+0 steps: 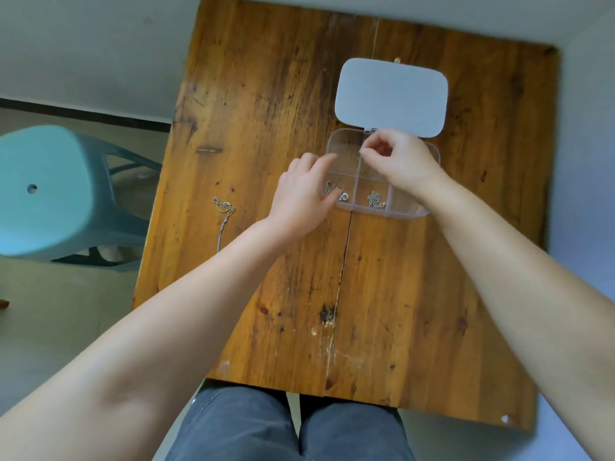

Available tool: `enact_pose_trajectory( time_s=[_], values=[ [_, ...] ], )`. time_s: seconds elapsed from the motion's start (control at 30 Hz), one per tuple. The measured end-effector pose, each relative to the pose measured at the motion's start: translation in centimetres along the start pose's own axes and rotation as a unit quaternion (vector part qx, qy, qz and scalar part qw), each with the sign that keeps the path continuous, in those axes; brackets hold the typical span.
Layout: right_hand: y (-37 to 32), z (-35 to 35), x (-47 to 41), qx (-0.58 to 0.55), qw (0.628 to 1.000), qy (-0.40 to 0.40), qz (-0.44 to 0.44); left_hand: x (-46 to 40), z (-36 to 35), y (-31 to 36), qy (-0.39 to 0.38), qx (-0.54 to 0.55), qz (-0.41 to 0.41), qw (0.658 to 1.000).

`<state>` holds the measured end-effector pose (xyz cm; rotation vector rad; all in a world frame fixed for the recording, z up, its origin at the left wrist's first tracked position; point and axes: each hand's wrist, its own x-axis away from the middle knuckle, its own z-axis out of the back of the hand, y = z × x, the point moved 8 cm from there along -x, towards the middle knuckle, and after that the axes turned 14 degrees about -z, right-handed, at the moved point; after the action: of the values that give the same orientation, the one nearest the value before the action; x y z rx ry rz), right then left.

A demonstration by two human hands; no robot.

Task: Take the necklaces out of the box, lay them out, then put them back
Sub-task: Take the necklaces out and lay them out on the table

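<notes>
A clear plastic box [344,144] with several compartments lies open on the wooden table, its frosted lid [391,96] flipped back. Two silver necklaces stay inside: one [336,191] in the front left cell, one [374,198] in the front middle cell. Another silver necklace [223,214] is laid out on the table to the left. My left hand [304,191] rests against the box's left side, fingers on its rim. My right hand [397,158] hovers over the middle back cell, thumb and forefinger pinched on a thin chain [363,163] that hangs down into it.
The wooden table [299,277] has a crack running down its middle. A teal plastic stool [50,191] stands on the floor beyond the table's left edge. My knees in grey trousers [286,427] sit under the near edge.
</notes>
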<state>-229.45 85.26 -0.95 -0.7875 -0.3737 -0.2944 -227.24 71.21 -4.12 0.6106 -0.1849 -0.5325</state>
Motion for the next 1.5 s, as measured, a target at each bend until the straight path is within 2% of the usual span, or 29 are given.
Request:
enact_pose_trajectory(
  time_s=[0.1,0.2,0.3,0.4,0.43,0.47,0.5,0.57,0.6,0.67,0.77,0.83,0.9,1.0,1.1,1.17,1.23,1.3,1.4,1.5],
  values=[
    [-3.7,1.4,2.8,-0.130,0.986,-0.102,0.034,-1.6,1.7,3.4,0.006,0.226,-0.061,0.972],
    [-4.4,4.0,4.9,-0.257,0.964,-0.064,0.040,-2.0,2.8,4.2,-0.040,0.388,-0.021,0.920],
    [-0.3,4.1,6.4,-0.400,0.915,-0.023,-0.050,-1.3,4.1,1.3,-0.061,0.451,0.004,0.891],
    [3.7,-1.5,8.7,-0.463,0.867,-0.075,-0.166,-0.1,4.6,-3.1,-0.064,0.552,0.056,0.829],
    [4.3,-4.2,9.8,-0.458,0.860,-0.101,-0.202,0.3,4.4,-4.5,-0.062,0.556,0.081,0.825],
    [4.7,-7.2,10.9,-0.442,0.856,-0.126,-0.236,0.7,4.0,-5.9,-0.067,0.528,0.104,0.840],
    [4.8,-10.2,12.0,-0.417,0.856,-0.146,-0.268,1.0,3.5,-7.0,-0.079,0.470,0.117,0.871],
    [4.8,-15.7,14.1,-0.350,0.867,-0.165,-0.315,1.4,2.2,-8.5,-0.134,0.279,0.093,0.946],
    [4.7,-18.0,14.8,-0.318,0.875,-0.162,-0.327,1.6,1.4,-8.7,-0.171,0.166,0.050,0.970],
    [4.6,-21.3,15.9,-0.265,0.895,-0.129,-0.336,2.2,0.0,-8.0,-0.230,-0.005,-0.063,0.971],
    [4.3,-23.3,16.6,-0.182,0.928,-0.064,-0.320,3.3,-0.7,-6.8,-0.231,-0.098,-0.203,0.946],
    [4.2,-23.9,16.8,-0.106,0.945,-0.052,-0.304,3.8,-1.0,-6.7,-0.220,-0.130,-0.244,0.935],
    [4.1,-23.8,16.7,-0.050,0.955,-0.072,-0.284,4.0,-1.2,-6.5,-0.205,-0.138,-0.255,0.935],
    [3.9,-20.1,15.5,-0.086,0.964,-0.066,-0.242,3.3,-0.3,-5.1,-0.154,-0.110,-0.253,0.949],
    [4.9,-10.4,11.5,-0.126,0.970,0.062,-0.199,2.3,0.1,-2.0,-0.090,-0.095,-0.266,0.955],
    [5.9,-3.5,8.1,-0.070,0.970,0.161,-0.170,1.6,-0.6,-0.5,-0.083,-0.093,-0.244,0.962],
    [6.7,1.4,4.0,0.036,0.967,0.195,-0.159,1.0,-1.3,0.1,-0.078,-0.083,-0.203,0.973],
    [7.4,3.3,-0.2,0.190,0.954,0.162,-0.166,0.6,-1.3,0.1,-0.049,-0.054,-0.165,0.984],
    [7.3,2.5,-3.9,0.414,0.896,0.088,-0.134,0.5,-1.1,-0.1,-0.024,-0.036,-0.127,0.991],
    [6.6,1.5,-4.7,0.534,0.837,0.076,-0.095,0.4,-1.2,-0.2,-0.029,-0.039,-0.112,0.993]
  ],
)
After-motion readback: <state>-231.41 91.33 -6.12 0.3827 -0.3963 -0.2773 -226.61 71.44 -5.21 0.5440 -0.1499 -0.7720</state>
